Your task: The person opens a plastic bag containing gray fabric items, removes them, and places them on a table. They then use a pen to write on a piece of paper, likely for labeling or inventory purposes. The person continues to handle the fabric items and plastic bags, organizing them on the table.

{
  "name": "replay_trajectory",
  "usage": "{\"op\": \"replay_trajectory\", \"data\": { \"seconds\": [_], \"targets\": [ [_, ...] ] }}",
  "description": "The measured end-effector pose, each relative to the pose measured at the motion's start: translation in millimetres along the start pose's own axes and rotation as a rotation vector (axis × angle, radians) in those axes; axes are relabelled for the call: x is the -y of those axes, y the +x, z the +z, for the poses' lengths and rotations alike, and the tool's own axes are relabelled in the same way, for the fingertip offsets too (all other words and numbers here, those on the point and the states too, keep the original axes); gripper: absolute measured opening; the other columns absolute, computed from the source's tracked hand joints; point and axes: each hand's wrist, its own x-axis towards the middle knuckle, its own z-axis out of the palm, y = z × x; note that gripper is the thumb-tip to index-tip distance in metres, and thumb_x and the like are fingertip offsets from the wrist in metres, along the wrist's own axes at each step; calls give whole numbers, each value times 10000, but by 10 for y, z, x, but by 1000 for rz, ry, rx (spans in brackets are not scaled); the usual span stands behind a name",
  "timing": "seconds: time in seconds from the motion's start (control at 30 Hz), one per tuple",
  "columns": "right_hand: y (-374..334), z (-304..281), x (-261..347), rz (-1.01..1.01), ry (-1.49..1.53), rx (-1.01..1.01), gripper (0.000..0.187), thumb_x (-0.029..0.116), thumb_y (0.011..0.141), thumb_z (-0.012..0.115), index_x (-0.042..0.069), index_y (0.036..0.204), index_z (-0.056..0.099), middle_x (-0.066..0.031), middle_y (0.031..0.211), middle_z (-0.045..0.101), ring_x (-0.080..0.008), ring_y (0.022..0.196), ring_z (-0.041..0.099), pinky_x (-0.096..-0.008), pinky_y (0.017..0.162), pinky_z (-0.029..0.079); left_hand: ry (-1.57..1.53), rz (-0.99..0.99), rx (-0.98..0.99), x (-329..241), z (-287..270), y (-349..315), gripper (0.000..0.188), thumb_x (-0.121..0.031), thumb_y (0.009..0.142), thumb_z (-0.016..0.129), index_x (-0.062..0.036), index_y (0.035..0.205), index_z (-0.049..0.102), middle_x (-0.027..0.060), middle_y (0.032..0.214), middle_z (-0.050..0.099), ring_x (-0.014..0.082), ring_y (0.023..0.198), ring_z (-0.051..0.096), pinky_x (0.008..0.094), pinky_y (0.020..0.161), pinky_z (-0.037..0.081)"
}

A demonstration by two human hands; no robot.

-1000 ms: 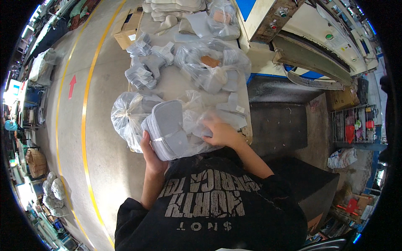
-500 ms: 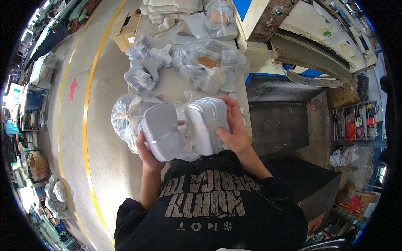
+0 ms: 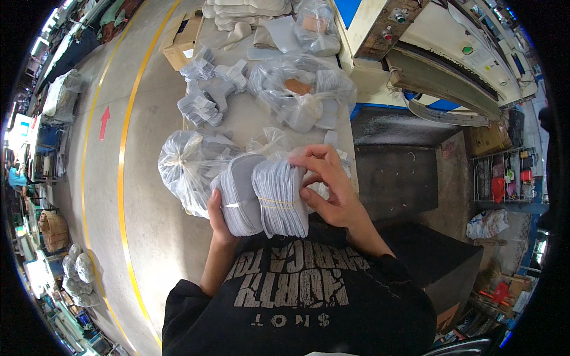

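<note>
Two thick bundles of pale grey, rounded fabric pads are side by side in front of my chest. My left hand point(image 3: 222, 221) is wrapped round the outer side of the left bundle point(image 3: 238, 199), which has a white band; most of its fingers are hidden behind it. My right hand point(image 3: 333, 193) grips the right bundle point(image 3: 280, 199), cinched by a thin yellowish rubber band. Its fingertips rest on the upper edge and its thumb on the right side. The two bundles touch or nearly touch. Behind them lies a knotted clear plastic bag point(image 3: 184, 163) on the table's near edge.
On the table point(image 3: 237, 133) are small bundles of grey cut pieces point(image 3: 205, 107) and a large clear bag point(image 3: 300, 89) of pads. Stacked fabric point(image 3: 246, 12) lies farther back. A machine point(image 3: 439, 59) stands at right, a cardboard box point(image 3: 180, 44) at left.
Both bundles have come closer together and tilted, so their layered edges face up more. My right hand has shifted its grip to the right bundle's outer edge, with its fingers more bent.
</note>
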Motion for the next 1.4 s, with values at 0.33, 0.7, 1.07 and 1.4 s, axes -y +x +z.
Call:
{"op": "replay_trajectory", "data": {
  "seconds": [0.33,0.7,1.07,1.4],
  "targets": [
    [44,-71,-82,-219,-31,-80,478,28,828,834,61,1277,674,-120,1228,617,-220,1058,645,-316,818,588,69,49,9,-26,-1,-25,843,-621,1014,350,7,1577,375,257,1542,492,405,1412,514,539,1182,420],
    [67,-154,33,-168,-193,2,566,88,739,870,106,1286,726,-47,1037,681,-233,943,579,-366,887,438,100,27,-20,-30,-117,-56,856,-609,1004,375,29,1575,368,278,1551,476,424,1414,510,547,1179,424],
    [52,-135,-21,-227,-160,-80,441,111,716,898,123,1120,720,-44,1065,705,-252,991,616,-392,909,437,27,55,-22,7,-157,-68,858,-580,994,431,67,1554,380,286,1524,502,411,1392,536,525,1175,431],
    [67,-173,2,-276,-164,-19,395,75,701,885,142,1008,645,-63,1183,752,-264,1158,650,-434,1054,422,37,52,14,-20,-133,-78,862,-575,995,448,84,1546,384,293,1513,511,413,1385,543,518,1175,433]
  ]
}}
